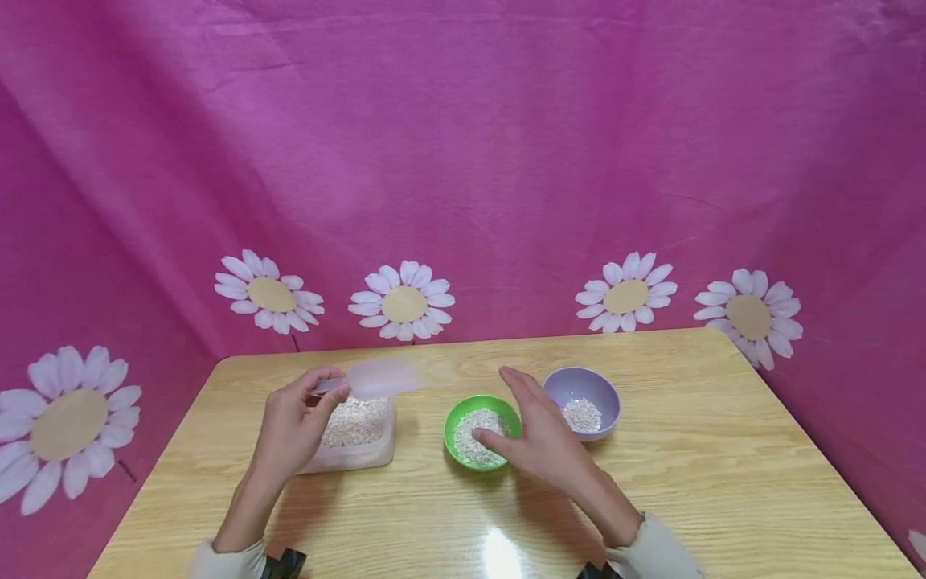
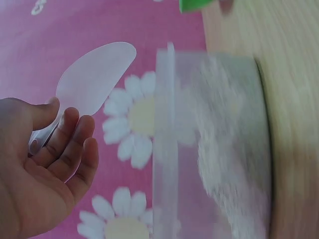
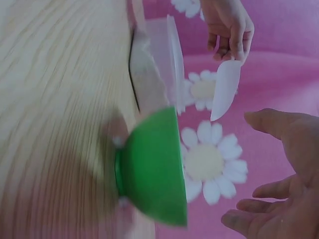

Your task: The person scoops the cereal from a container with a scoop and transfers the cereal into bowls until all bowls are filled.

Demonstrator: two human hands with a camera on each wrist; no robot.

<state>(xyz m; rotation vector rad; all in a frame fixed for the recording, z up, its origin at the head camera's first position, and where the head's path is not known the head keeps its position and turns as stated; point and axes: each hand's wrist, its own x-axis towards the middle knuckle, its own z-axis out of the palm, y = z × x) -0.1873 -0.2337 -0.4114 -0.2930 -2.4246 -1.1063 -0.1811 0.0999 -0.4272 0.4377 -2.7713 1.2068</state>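
Observation:
A translucent white scoop (image 1: 382, 376) is pinched by its handle in my left hand (image 1: 295, 422), above a clear plastic box (image 1: 354, 458) of pale flakes that look like oats. In the left wrist view the scoop's broad blade (image 2: 94, 77) points away from the fingertips. My right hand (image 1: 546, 442) hovers over the right side of a green bowl (image 1: 450, 458) holding similar flakes. Its thumb and fingers are spread and hold nothing; the right wrist view shows them apart from the bowl's rim. Behind that hand sits a purple bowl (image 1: 615, 394) with a smaller heap of flakes.
All the containers stand on a light wooden table (image 1: 694, 482). A pink cloth (image 1: 477, 161) printed with white daisies hangs behind the table's far edge and along both sides. Light glares off the tabletop near the front.

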